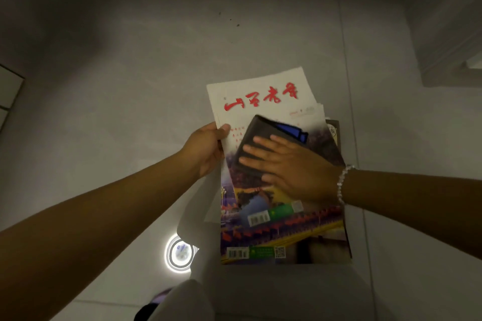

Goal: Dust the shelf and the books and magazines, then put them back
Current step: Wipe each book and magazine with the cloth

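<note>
- Gripping the left edge of the top magazine [263, 112], the left hand [206, 150] is curling its thumb over the cover while the other fingers are going underneath, out of sight.
- To the right of this grip, the right hand [292, 167] is lying flat with its fingers straight and spread, and it is pressing a dark cloth [260, 143] onto the cover.
- This cloth is folded, and a blue part of it is showing at its upper right corner, just beyond the fingertips of the right hand.
- Above the grip, large red characters are showing on the white upper part of the cover.
- Below the grip, a second magazine [284, 237] with a colourful cover is sticking out from under the top one, and it is showing a barcode and a green label near its lower edge.
- More books or magazines are peeking out at the far right of the pile [333, 133], but I cannot tell how many.
- On the right wrist, a bracelet [343, 182] of pale beads is sitting.
- Behind the pile, a grey tiled floor [130, 86] is showing, and a round lamp is reflecting in it below the left hand.
- At the upper right, well apart from both hands, part of a pale piece of furniture [448, 41] is showing; whether it is the shelf I cannot tell.
</note>
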